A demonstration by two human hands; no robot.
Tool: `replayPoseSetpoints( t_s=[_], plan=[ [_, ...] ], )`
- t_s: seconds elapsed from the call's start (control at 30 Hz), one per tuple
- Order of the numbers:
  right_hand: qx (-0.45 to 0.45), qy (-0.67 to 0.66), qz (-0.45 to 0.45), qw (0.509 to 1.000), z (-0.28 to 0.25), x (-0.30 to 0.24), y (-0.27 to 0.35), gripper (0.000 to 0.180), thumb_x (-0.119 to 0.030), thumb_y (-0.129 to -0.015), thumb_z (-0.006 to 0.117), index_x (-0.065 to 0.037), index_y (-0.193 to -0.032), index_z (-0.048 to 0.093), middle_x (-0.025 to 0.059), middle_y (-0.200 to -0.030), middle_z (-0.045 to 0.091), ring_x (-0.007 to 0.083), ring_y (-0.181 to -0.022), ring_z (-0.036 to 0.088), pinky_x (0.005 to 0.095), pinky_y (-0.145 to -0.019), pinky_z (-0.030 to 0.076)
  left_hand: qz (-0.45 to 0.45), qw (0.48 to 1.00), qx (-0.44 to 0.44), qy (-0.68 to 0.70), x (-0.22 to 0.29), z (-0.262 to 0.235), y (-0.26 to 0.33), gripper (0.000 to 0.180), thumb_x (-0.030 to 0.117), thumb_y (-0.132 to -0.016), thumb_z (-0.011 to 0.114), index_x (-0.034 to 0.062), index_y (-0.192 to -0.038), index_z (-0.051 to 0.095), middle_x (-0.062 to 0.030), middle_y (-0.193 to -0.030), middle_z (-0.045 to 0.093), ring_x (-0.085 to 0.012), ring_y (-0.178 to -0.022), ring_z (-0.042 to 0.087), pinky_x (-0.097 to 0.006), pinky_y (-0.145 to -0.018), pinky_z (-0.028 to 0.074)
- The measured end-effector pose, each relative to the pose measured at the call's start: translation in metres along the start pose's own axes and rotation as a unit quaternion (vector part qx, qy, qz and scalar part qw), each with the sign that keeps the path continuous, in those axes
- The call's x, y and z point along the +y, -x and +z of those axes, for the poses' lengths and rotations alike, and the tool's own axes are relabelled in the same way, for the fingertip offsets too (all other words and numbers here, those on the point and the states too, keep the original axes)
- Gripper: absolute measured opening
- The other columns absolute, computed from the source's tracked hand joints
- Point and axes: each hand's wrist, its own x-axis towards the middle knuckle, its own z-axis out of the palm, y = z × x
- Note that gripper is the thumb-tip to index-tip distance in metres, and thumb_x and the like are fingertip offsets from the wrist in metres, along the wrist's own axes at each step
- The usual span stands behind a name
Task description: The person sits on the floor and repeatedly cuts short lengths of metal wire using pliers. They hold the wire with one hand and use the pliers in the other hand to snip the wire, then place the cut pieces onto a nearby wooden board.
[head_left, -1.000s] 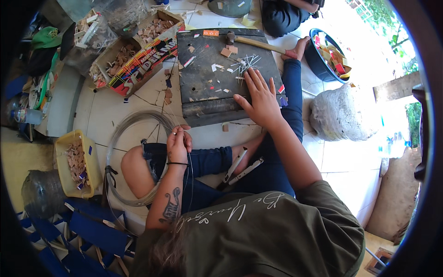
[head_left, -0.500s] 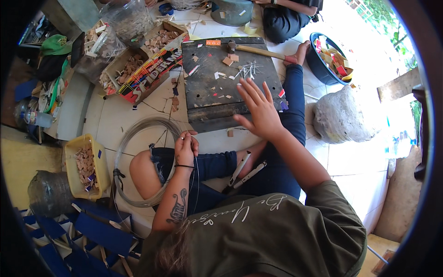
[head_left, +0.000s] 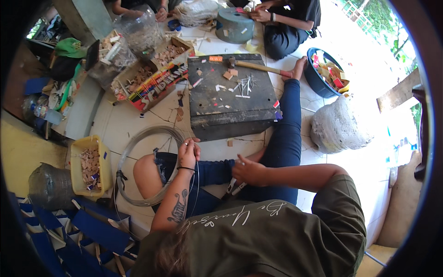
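Observation:
My left hand (head_left: 189, 153) is closed, pinching the end of a thin grey wire above my bent knee. The wire belongs to a large coil (head_left: 130, 138) looped around that knee. My right hand (head_left: 248, 170) is curled over the white handles of pliers (head_left: 232, 185) between my legs; it hides the handle ends, and the jaws are hard to see. In front of me stands a black wooden block (head_left: 217, 104). On it lie a hammer (head_left: 258, 66), several short wire pieces (head_left: 247, 86) and small wood chips (head_left: 228, 75).
A printed carton (head_left: 154, 90) and a yellow tub (head_left: 107, 171) of wood pieces stand left. Blue-covered pieces (head_left: 99, 230) are piled lower left. A dark basin (head_left: 314, 74) and a wrapped bundle (head_left: 339, 127) are right. Two other people sit beyond, near a green-grey drum (head_left: 234, 25).
My right hand has dropped from above the block's near edge to the pliers, its spread fingers now curled. My left hand keeps the wire. The view has tilted up, showing more of the people beyond.

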Motion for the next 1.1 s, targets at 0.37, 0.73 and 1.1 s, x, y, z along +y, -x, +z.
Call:
replayPoseSetpoints(
  t_s=[0.37, 0.73, 1.1],
  plan=[
    [-0.066, -0.084, -0.004, 0.994, -0.06, 0.048, 0.021, 0.051, -0.023, -0.059, 0.069, -0.014, -0.106, 0.05, 0.0063, -0.099, 0.053, 0.0237, -0.098, 0.052, 0.0363, -0.08, 0.037, -0.024, 0.993, -0.056, 0.099, -0.002, -0.012, 0.001, 0.021, 0.022, -0.096, 0.037, 0.0055, -0.099, 0.05, -0.0011, -0.055, 0.044, -0.0094, -0.041, 0.038, -0.023, -0.041, 0.031],
    [0.272, -0.721, 0.283, 0.571, -0.117, 0.031, 0.131, 0.041, -0.006, -0.074, 0.054, -0.003, -0.113, 0.04, 0.0104, -0.089, 0.057, 0.0137, -0.08, 0.055, 0.0267, -0.07, 0.044, 0.021, 0.988, -0.005, 0.155, 0.04, 0.022, 0.031, 0.015, 0.02, -0.096, 0.036, 0.0087, -0.1, 0.045, -0.0002, -0.055, 0.038, -0.0087, -0.037, 0.028, -0.023, -0.036, 0.023],
    [0.263, -0.818, 0.225, 0.46, -0.118, 0.022, 0.079, 0.041, 0.004, -0.079, 0.05, -0.004, -0.119, 0.043, 0.0012, -0.096, 0.048, 0.0089, -0.088, 0.046, 0.0234, -0.08, 0.039, 0.03, 0.982, -0.188, 0.005, 0.114, 0.085, 0.071, 0.012, 0.016, -0.095, 0.041, 0.0056, -0.095, 0.046, -0.0007, -0.056, 0.044, -0.0035, -0.043, 0.035, -0.016, -0.039, 0.027]
  ],
)
